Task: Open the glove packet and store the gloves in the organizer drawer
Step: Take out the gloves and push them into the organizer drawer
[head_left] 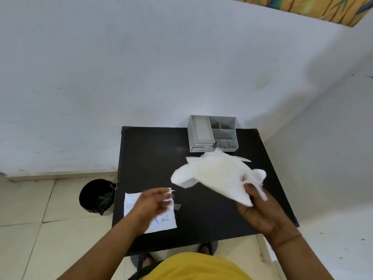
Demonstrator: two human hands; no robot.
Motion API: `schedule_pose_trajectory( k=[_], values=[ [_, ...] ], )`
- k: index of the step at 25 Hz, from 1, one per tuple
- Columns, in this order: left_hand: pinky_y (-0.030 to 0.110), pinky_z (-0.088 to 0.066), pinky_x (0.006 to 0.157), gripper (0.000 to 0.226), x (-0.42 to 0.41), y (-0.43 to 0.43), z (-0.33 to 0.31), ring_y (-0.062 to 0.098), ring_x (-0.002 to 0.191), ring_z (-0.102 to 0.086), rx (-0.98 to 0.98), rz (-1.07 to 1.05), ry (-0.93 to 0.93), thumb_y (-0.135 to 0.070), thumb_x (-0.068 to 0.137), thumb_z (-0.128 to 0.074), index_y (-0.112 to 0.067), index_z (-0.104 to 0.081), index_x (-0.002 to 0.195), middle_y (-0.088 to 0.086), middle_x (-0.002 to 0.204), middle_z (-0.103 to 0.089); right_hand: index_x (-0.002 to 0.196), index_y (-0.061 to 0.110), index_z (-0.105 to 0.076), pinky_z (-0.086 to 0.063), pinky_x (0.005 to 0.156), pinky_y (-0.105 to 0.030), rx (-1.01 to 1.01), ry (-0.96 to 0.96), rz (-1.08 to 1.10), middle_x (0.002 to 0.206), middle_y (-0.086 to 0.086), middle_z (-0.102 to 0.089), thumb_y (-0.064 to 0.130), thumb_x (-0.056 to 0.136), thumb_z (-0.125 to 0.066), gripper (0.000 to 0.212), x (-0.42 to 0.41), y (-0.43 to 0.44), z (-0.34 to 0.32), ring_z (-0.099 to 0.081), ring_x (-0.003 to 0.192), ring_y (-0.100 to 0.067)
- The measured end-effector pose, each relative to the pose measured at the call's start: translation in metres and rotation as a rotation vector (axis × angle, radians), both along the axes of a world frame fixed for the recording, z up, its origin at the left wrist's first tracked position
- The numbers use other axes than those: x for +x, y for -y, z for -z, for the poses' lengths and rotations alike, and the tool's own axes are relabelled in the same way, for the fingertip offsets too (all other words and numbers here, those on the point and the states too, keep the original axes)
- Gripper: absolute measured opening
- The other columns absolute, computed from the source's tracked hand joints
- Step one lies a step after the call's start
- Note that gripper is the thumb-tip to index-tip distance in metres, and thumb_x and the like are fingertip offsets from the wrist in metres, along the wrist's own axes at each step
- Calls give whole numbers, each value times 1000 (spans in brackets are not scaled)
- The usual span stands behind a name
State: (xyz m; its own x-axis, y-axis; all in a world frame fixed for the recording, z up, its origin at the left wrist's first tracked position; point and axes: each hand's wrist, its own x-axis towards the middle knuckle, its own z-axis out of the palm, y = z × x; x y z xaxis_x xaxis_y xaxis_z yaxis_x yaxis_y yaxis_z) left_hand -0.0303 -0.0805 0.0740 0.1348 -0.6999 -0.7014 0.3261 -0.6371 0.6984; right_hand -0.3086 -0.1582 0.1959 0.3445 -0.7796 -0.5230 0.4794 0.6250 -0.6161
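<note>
A bunch of thin white plastic gloves (216, 176) hangs above the black table, pinched at its right end by my right hand (260, 209). The flat white glove packet (165, 221), with blue print, lies on the table's front left. My left hand (151, 203) hovers over the packet, fingers loosely curled, blurred; whether it touches the packet I cannot tell. The grey organizer (213, 133) stands at the table's back edge, its small drawer at the bottom front looking shut.
The black table (153, 154) stands against a pale wall. A bin with a black liner (96, 196) sits on the tiled floor left of the table. My feet show under the table's front edge.
</note>
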Motion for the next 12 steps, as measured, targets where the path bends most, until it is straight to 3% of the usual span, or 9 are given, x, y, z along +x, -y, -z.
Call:
schedule_pose_trajectory(
  k=[2,4,8,10,12],
  values=[
    [56,-50,115,38,-23,9,-31,39,128,-69,-39,43,-462,-28,110,-53,-6,-69,136,21,134,-75,95,3,-85,-67,62,-38,37,-16,-38,107,-20,-81,4,48,-102,50,6,-8,14,-81,88,-29],
    [58,-51,114,45,-39,22,-45,39,129,-68,-94,74,-561,-39,106,-55,-9,-70,136,21,135,-74,103,1,-80,-68,70,-41,70,-170,-149,114,-24,-78,6,63,-91,42,10,-12,30,-79,93,-32],
    [42,-68,85,48,-48,37,-43,31,109,-79,-67,168,-387,-26,85,-80,-8,-70,129,15,120,-81,108,3,-79,-66,75,-42,78,-244,-232,115,-27,-75,13,83,-79,27,-2,-9,48,-77,94,-33],
    [41,-68,76,43,-54,40,-35,30,106,-79,-39,197,-261,-17,86,-84,-12,-72,127,15,122,-79,108,8,-76,-65,75,-42,5,-400,-306,113,-22,-76,17,94,-70,18,-9,1,48,-76,92,-30],
    [40,-66,71,45,-64,42,-31,33,110,-76,-33,160,-185,-9,86,-85,-16,-71,129,16,128,-75,113,15,-73,-65,80,-48,-98,-597,-389,113,-16,-77,24,90,-75,26,-12,15,46,-77,91,-26]
  ],
)
